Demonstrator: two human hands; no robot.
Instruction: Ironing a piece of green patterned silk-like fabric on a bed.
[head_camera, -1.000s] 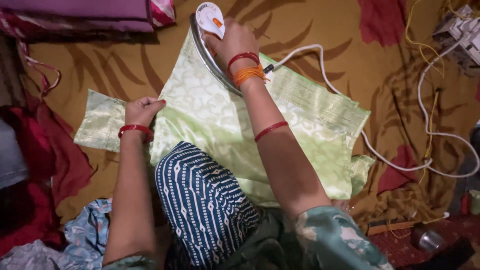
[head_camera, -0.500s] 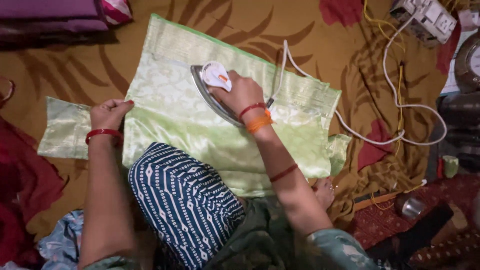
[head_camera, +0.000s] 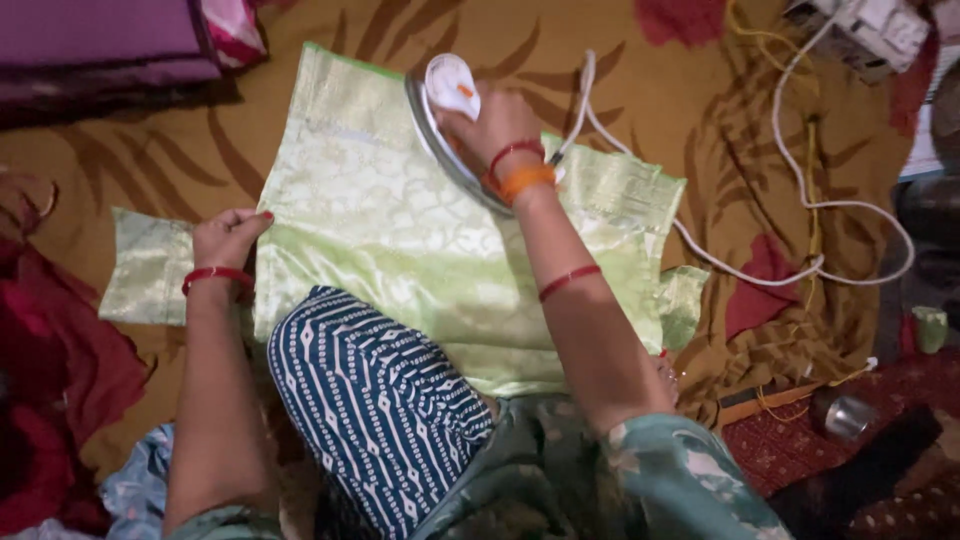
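A pale green patterned garment (head_camera: 400, 240) lies spread flat on a brown sheet (head_camera: 640, 70) on the floor. My right hand (head_camera: 495, 125) grips the handle of a white electric iron (head_camera: 445, 110), which rests on the cloth near its far edge. My left hand (head_camera: 228, 238) presses flat on the garment's left edge, beside its sleeve (head_camera: 148, 268). A white cord (head_camera: 790, 270) runs from the iron off to the right. My knee in dark blue patterned cloth (head_camera: 375, 400) covers the garment's near edge.
Folded purple fabric (head_camera: 100, 40) lies at the far left. Red cloth (head_camera: 50, 380) is heaped at the left. A white power strip (head_camera: 870, 30) sits at the far right with yellow wire near it. A small steel cup (head_camera: 845, 415) stands at the right, near a red rug.
The iron has slid across the garment under my right hand, first toward me, now back toward the far edge. My left hand stays on the left edge. The view has shifted.
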